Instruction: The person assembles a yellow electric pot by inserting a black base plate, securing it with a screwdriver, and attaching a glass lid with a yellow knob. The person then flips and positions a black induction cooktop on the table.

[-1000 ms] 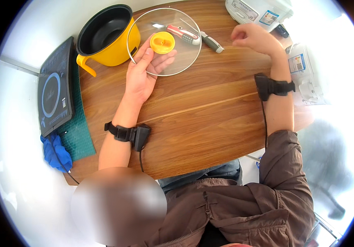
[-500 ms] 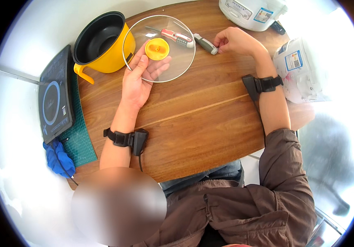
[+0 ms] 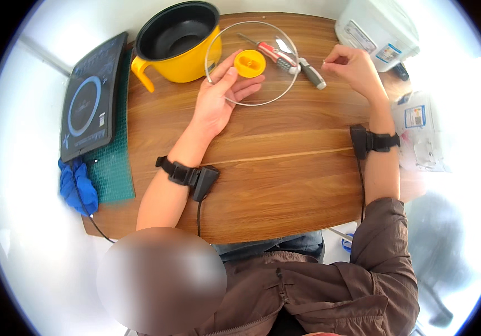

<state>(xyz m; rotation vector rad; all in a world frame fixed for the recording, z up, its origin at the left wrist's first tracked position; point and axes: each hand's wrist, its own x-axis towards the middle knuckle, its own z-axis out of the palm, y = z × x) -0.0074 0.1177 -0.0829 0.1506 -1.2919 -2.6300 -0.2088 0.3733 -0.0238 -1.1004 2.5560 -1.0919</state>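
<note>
My left hand [image 3: 216, 105] holds a clear glass pot lid [image 3: 274, 89] with a metal rim, thumb at the edge and fingers spread beneath the glass. At the lid's centre is a round yellow knob [image 3: 250, 63], just beyond the fingers. My right hand [image 3: 352, 66] hovers to the right of the lid, thumb and fingertips pinched; anything between them is too small to name. Nearest to it lies a tool with a grey-green handle [image 3: 312, 74]. A screwdriver with a red and grey handle [image 3: 274, 54] shows partly through the lid.
A yellow pot [image 3: 181, 68] with a black inside and side handle stands at the back left. Left of it a black induction cooker [image 3: 92, 101] rests over a green cutting mat [image 3: 118, 176], near a blue cloth [image 3: 78, 187]. White appliances [image 3: 377, 33] stand at the right on the wooden table [image 3: 274, 185].
The whole view has shifted, moving the table things rightward in the picture. My right hand has drawn away from the grey-green handle's end, still pinched. The left hand keeps its hold on the lid.
</note>
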